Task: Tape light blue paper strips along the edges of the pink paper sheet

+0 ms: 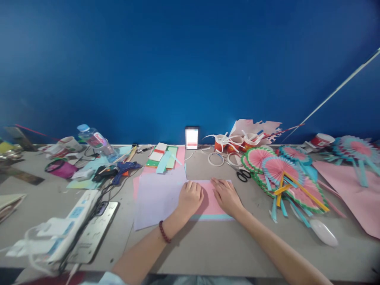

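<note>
A pink sheet of paper with a light-blue strip along its near edge lies on a slightly larger lilac sheet in front of me. My left hand rests palm down on its left part, the fingers bent and slightly apart. On the right part, my right hand lies with its fingers stretched out toward the far edge. Both hands press on the paper, and nothing shows in their fingers. Left of them, another lilac sheet covers part of a pink one.
Pleated paper fans and black-handled scissors lie to the right, near a white spoon. At left are a power strip, a phone, a blue glue gun and a bottle. Paper cups stand by the blue wall.
</note>
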A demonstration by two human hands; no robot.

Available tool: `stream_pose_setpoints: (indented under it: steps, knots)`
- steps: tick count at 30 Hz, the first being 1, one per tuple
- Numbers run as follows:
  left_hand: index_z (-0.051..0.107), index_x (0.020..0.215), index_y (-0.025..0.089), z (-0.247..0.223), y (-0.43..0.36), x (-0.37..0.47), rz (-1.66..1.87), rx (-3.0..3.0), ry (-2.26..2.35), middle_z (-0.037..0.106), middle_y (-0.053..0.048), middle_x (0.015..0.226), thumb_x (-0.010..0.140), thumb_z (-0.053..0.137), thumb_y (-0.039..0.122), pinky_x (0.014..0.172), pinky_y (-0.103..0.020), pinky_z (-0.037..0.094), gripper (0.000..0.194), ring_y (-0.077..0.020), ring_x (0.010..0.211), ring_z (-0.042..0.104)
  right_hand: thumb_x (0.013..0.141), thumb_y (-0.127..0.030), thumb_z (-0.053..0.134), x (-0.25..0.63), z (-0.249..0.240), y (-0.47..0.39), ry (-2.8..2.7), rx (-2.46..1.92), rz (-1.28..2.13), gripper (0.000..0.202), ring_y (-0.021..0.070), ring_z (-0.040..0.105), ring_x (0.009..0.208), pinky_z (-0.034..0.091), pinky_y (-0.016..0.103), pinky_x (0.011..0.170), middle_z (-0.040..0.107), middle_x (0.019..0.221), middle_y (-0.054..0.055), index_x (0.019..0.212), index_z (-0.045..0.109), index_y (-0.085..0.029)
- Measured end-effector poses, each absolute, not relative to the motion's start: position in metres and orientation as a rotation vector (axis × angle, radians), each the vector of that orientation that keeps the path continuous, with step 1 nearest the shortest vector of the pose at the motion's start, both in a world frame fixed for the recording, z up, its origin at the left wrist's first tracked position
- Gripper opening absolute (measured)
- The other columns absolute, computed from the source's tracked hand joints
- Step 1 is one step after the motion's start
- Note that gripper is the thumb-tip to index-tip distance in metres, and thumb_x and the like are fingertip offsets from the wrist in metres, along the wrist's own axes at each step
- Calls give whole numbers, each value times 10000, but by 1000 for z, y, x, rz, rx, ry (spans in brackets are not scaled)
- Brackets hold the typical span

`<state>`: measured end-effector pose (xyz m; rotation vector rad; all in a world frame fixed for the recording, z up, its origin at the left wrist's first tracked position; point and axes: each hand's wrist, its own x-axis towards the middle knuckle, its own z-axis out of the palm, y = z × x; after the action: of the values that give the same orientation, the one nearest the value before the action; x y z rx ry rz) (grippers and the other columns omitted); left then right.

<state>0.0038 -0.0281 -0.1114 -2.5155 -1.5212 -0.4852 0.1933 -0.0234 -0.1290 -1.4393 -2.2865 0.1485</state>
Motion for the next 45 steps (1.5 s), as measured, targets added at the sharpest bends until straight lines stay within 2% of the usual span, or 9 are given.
stream_pose_setpoints:
  steps: [5, 13, 18, 23, 26, 32, 39, 42, 45]
  knots:
    - [553, 1112, 62, -123, -26, 6, -557, -2597, -1433, 577, -191, 1136, 837, 521, 289, 875, -431, 425, 358, -306, 1052, 509, 863, -169, 348, 217, -136, -9, -1766, -1435, 283, 331, 215, 611, 937, 483, 355, 821, 681, 1010, 110, 1069, 607, -157]
    - [550, 1102, 90, -125, -26, 7, -541, -2603, -1503, 565, -168, 1126, 852, 505, 289, 846, -427, 430, 322, -289, 996, 518, 770, -150, 392, 237, -139, 2, -1663, -1485, 242, 243, 211, 615, 767, 490, 330, 708, 674, 792, 75, 813, 629, -181]
    - [603, 839, 153, -117, -32, 9, -522, -2614, -1434, 601, -103, 876, 855, 493, 259, 717, -377, 429, 153, -246, 835, 545, 807, -128, 396, 228, -138, -2, -1972, -1470, 142, 303, 229, 599, 894, 467, 381, 839, 689, 935, 94, 941, 664, -172]
    - [578, 615, 181, -120, -40, 15, -745, -2533, -1269, 546, -38, 560, 854, 480, 252, 570, -320, 358, 268, -166, 570, 529, 877, -252, 448, 214, -132, -11, -2216, -1482, 68, 340, 252, 525, 1106, 410, 420, 958, 602, 1197, 119, 1167, 601, -163]
    - [549, 545, 189, -122, -42, 15, -858, -2544, -1238, 518, -21, 493, 845, 486, 257, 534, -308, 332, 314, -140, 496, 508, 898, -221, 408, 207, -130, -15, -2369, -1391, 71, 389, 239, 453, 1220, 360, 430, 1020, 532, 1312, 119, 1262, 536, -173]
    - [575, 588, 192, -119, -34, 9, -832, -2645, -1346, 554, -25, 556, 857, 466, 254, 547, -295, 355, 297, -138, 554, 550, 798, -10, 372, 199, -129, -15, -2596, -1259, 117, 577, 216, 415, 1267, 366, 418, 1005, 477, 1392, 66, 1320, 490, -226]
    - [587, 674, 200, -117, -24, 1, -763, -2649, -1488, 590, -27, 662, 860, 475, 230, 607, -300, 387, 219, -163, 658, 559, 792, -4, 363, 195, -129, -9, -2601, -1179, 169, 552, 174, 450, 1256, 364, 394, 1037, 541, 1336, 45, 1259, 549, -232]
    - [598, 836, 192, -113, -16, -6, -688, -2552, -1561, 621, -61, 839, 841, 500, 202, 705, -343, 409, 99, -222, 840, 558, 789, 1, 366, 194, -131, -9, -2616, -1176, 159, 541, 185, 444, 1265, 361, 402, 1045, 530, 1347, 48, 1249, 556, -214]
    - [577, 962, 182, -112, -9, -12, -622, -2470, -1625, 605, -88, 968, 829, 500, 168, 759, -380, 404, 154, -251, 919, 533, 765, 17, 362, 193, -126, -10, -2618, -1173, 204, 560, 187, 430, 1280, 355, 418, 1057, 524, 1353, 59, 1244, 559, -197]
